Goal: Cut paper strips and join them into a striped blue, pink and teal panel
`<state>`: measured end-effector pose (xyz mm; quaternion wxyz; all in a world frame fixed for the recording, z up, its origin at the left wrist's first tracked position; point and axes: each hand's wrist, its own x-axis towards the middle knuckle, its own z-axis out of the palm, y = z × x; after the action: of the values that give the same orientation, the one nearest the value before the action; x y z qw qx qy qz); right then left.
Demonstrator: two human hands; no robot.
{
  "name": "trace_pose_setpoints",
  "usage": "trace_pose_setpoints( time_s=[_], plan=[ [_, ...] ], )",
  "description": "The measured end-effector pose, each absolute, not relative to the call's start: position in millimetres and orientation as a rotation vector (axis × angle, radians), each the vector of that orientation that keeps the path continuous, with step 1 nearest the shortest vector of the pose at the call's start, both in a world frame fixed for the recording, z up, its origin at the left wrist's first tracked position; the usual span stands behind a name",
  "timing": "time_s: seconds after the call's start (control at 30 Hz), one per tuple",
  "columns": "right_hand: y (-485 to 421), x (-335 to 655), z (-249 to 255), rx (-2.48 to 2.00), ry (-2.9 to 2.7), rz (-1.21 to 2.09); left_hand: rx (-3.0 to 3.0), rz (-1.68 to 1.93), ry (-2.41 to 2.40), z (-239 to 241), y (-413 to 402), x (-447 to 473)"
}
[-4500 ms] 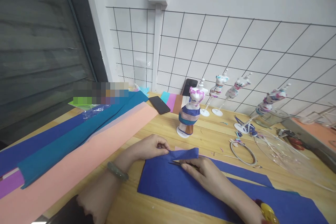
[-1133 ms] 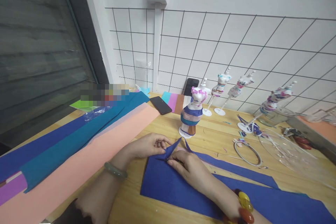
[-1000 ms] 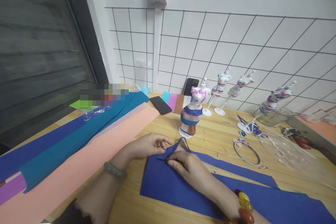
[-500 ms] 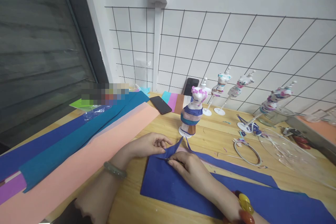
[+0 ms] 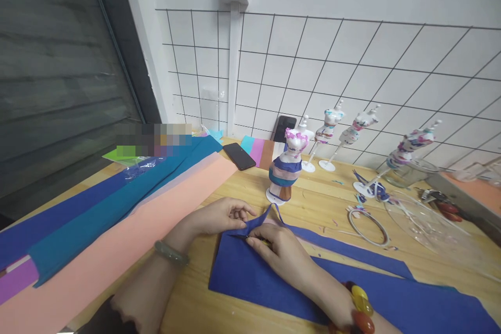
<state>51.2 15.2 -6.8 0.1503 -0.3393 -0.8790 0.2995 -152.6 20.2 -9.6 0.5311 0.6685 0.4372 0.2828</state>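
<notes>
A dark blue sheet of crepe paper [image 5: 266, 282] lies on the wooden table [image 5: 313, 203] in front of me. My left hand [image 5: 223, 216] pinches the raised top-left strip of that sheet [image 5: 258, 219], fingers closed on it. My right hand [image 5: 279, 250] is closed round a small tool with a thin metal tip, most likely small scissors, its point at the paper's edge right beside my left fingers. A narrow blue strip [image 5: 344, 250] runs off to the right. A small mannequin dressed in layered paper [image 5: 285, 169] stands just behind my hands.
Long strips of peach [image 5: 129, 235], teal and blue paper lie at the left. A black phone [image 5: 238, 156] lies behind, with a second one propped against the grid wall. Several small mannequins on stands [image 5: 329, 135], a ring [image 5: 366, 227] and clear plastic dishes [image 5: 426, 224] stand at the right.
Over 4.5 s the flat folded flap has become a raised, narrow strip cut away from the sheet. In the last second both hands have scarcely moved; my right hand crept slightly left.
</notes>
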Motion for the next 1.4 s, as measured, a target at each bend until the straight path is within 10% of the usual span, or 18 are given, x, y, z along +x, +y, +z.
trace_pose_setpoints(
  time_s=[1.4],
  plan=[
    [10.3, 37.6, -16.0, -1.017, -2.507, 0.801, 1.586, 0.675, 1.033, -14.9, 23.8, -154.1]
  ],
)
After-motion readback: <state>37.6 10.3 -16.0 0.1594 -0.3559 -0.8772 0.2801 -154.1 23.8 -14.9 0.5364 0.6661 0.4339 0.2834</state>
